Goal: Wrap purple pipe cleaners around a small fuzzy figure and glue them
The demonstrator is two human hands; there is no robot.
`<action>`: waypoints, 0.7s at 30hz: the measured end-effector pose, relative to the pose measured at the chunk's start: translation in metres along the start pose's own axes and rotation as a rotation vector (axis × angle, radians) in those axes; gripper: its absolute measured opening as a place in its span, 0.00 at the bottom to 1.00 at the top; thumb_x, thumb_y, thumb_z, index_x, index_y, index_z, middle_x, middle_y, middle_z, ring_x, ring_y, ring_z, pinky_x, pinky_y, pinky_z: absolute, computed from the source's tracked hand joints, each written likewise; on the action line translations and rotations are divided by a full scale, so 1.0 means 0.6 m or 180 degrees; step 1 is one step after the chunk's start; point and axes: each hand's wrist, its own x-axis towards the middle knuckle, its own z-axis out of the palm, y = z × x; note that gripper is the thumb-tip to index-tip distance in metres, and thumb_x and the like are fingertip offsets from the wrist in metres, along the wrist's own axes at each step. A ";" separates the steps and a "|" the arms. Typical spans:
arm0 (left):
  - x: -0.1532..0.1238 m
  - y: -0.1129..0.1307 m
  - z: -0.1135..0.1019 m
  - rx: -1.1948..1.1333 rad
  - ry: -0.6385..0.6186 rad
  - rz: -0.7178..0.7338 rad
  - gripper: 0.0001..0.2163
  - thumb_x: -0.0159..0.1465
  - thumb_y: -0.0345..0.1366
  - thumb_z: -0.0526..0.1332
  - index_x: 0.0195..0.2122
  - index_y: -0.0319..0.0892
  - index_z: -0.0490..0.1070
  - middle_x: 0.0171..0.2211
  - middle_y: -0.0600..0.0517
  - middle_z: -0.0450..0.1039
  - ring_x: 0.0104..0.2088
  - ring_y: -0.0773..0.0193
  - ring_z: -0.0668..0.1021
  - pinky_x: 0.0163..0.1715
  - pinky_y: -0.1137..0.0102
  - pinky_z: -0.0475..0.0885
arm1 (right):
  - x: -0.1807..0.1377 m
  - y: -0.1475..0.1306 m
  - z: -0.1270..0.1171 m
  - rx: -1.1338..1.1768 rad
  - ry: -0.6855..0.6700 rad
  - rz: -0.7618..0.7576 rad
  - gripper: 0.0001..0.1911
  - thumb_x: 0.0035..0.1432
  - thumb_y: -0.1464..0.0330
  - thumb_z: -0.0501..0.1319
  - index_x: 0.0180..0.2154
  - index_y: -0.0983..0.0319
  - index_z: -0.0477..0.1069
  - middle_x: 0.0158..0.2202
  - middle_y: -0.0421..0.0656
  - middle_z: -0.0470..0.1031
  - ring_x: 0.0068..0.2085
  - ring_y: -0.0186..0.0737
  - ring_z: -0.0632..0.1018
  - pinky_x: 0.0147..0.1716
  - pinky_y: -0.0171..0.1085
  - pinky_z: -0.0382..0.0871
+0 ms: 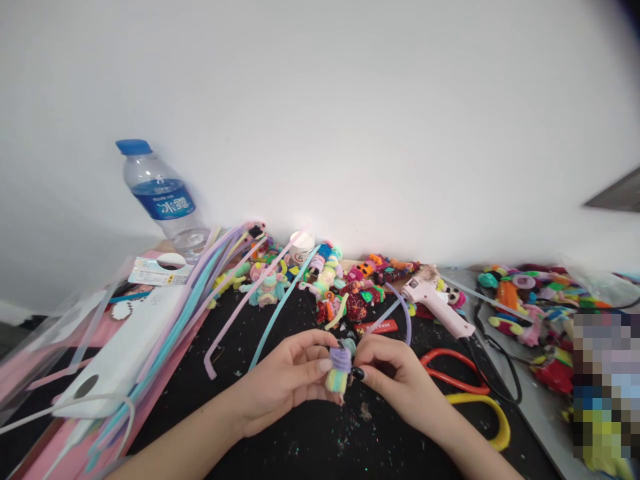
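Note:
My left hand (287,373) and my right hand (393,377) meet over the black table mat (300,440), both pinched on a small fuzzy pipe-cleaner figure (339,373) with a purple band on top and a yellow-green body. A lilac pipe cleaner (403,310) curves up from behind my right hand. Beyond my fingers lies a heap of finished colourful pipe-cleaner figures (340,280).
A pink glue gun (437,303) and red-and-yellow-handled scissors (463,383) lie to the right. Long pastel pipe cleaners (200,300) fan out at left beside a white packet (120,353). A water bottle (163,200) and a small cup (302,244) stand by the wall. More craft bits (530,300) pile at right.

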 end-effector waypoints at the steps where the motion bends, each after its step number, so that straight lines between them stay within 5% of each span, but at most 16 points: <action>1: 0.000 0.000 -0.001 -0.0056 -0.0016 -0.0049 0.07 0.59 0.29 0.63 0.40 0.41 0.72 0.32 0.52 0.73 0.30 0.68 0.77 0.35 0.68 0.73 | 0.000 0.001 0.000 0.0025 -0.0015 -0.0011 0.14 0.59 0.62 0.59 0.25 0.63 0.68 0.25 0.39 0.67 0.28 0.35 0.67 0.29 0.34 0.60; 21: -0.003 0.001 -0.002 -0.0337 -0.0205 -0.0228 0.07 0.59 0.27 0.63 0.38 0.42 0.72 0.32 0.52 0.74 0.30 0.69 0.77 0.36 0.67 0.73 | 0.000 0.002 -0.001 0.0456 0.0031 -0.0079 0.15 0.56 0.58 0.61 0.27 0.63 0.73 0.26 0.41 0.69 0.29 0.36 0.69 0.30 0.35 0.61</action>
